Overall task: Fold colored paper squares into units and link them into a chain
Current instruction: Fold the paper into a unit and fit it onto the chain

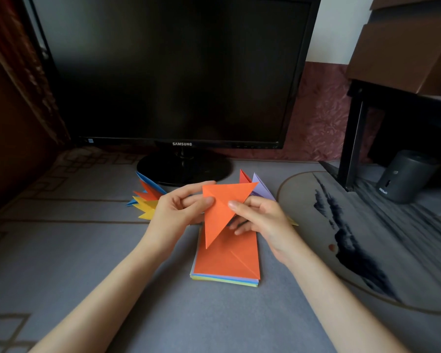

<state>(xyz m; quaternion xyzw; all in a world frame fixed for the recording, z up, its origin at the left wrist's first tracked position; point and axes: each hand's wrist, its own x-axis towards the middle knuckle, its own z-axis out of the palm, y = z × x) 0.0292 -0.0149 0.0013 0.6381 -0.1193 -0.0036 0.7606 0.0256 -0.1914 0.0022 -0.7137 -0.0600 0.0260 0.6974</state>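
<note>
An orange paper [220, 210] folded into a triangle is held up over the desk, its long point hanging down. My left hand [178, 207] pinches its left edge between thumb and fingers. My right hand [257, 217] pinches its right side, thumb on the front and fingers behind. Under it lies a stack of colored paper squares [227, 266] with an orange sheet on top. A fan of linked folded units [147, 197] in blue, red and yellow lies behind my left hand. Red and purple folded units [259, 186] stick up behind my right hand.
A black monitor [173, 72] stands on its round base [183, 169] right behind the papers. At the right are a black table leg [351, 138], a dark cylindrical speaker [405, 177] and a round ink-painted mat [367, 238]. The grey desk mat [74, 250] spreads to the left and front.
</note>
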